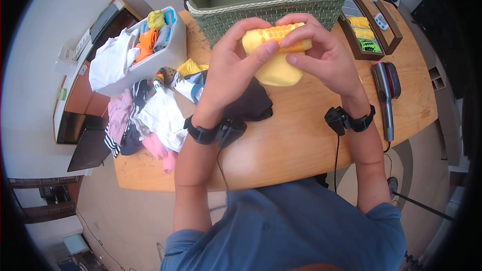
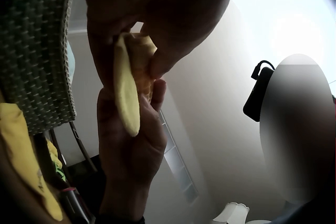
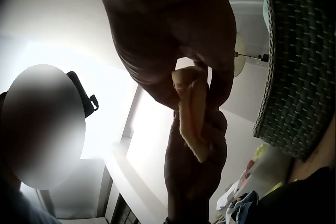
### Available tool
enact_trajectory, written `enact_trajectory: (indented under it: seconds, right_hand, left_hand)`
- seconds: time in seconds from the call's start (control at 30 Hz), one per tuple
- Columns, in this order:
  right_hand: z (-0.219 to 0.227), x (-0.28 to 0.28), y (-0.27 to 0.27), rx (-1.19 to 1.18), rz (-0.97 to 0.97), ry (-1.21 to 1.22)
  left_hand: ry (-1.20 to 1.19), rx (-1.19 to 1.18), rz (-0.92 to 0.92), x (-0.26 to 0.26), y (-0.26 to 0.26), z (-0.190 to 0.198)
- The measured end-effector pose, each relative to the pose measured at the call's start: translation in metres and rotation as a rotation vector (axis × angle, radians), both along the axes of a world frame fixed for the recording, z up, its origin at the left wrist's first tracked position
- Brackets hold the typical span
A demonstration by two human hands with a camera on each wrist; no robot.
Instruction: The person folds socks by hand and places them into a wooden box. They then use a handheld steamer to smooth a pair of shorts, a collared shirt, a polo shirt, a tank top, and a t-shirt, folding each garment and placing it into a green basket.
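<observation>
A yellow sock (image 1: 279,71) with rows of orange grip dots is held up over the table, its upper part rolled and a flap hanging below. My left hand (image 1: 232,65) pinches the roll's left end between thumb and fingers. At the other end, my right hand (image 1: 329,57) grips it the same way, thumb on the near side. From the left wrist, the flap (image 2: 127,95) shows edge-on between both hands. Another yellow cloth (image 2: 26,155) lies below them on the table in that view. The fingertips behind the roll are partly hidden in the head view.
A green woven basket (image 1: 261,15) stands just beyond my hands. On the left are a white bin (image 1: 173,45) of clothes and a loose clothing pile (image 1: 160,113). A divided box (image 1: 357,52) with folded socks and a corded hair styler (image 1: 384,100) lie right.
</observation>
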State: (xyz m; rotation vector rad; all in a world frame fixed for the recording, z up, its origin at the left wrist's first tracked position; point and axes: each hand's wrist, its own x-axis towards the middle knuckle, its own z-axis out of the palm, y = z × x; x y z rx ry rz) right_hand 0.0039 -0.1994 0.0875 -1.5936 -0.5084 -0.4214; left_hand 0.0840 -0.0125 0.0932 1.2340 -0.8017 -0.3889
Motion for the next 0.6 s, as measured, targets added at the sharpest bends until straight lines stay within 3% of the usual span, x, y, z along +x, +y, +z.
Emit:
enact_trajectory:
  seconds: [0.07, 0.13, 0.27, 0.33, 0.43, 0.53, 0.6]
  right_hand:
    - [0.005, -0.001, 0.001, 0.048, 0.017, 0.069]
    - [0.01, -0.002, 0.002, 0.132, 0.008, 0.202]
    - [0.004, -0.001, -0.001, 0.038, -0.028, 0.119]
    - [-0.001, 0.001, -0.003, -0.006, -0.035, 0.003]
    - [-0.003, 0.001, -0.009, -0.291, -0.169, 0.027]
    - [0.01, -0.008, -0.003, -0.221, -0.179, 0.282]
    - [0.005, -0.008, -0.01, -0.487, -0.199, 0.293]
  left_hand:
    - [0.034, -0.03, -0.012, 0.0, 0.001, 0.001]
    - [-0.088, -0.023, -0.01, 0.006, 0.0, -0.009]
    - [-0.175, -0.073, -0.027, 0.007, -0.005, -0.01]
    - [-0.08, -0.053, 0.001, 0.006, -0.002, -0.007]
    - [-0.08, -0.006, 0.029, 0.005, -0.003, -0.008]
    - [-0.216, 0.152, 0.063, 0.005, -0.005, -0.014]
    - [-0.255, 0.241, 0.035, 0.003, -0.01, -0.022]
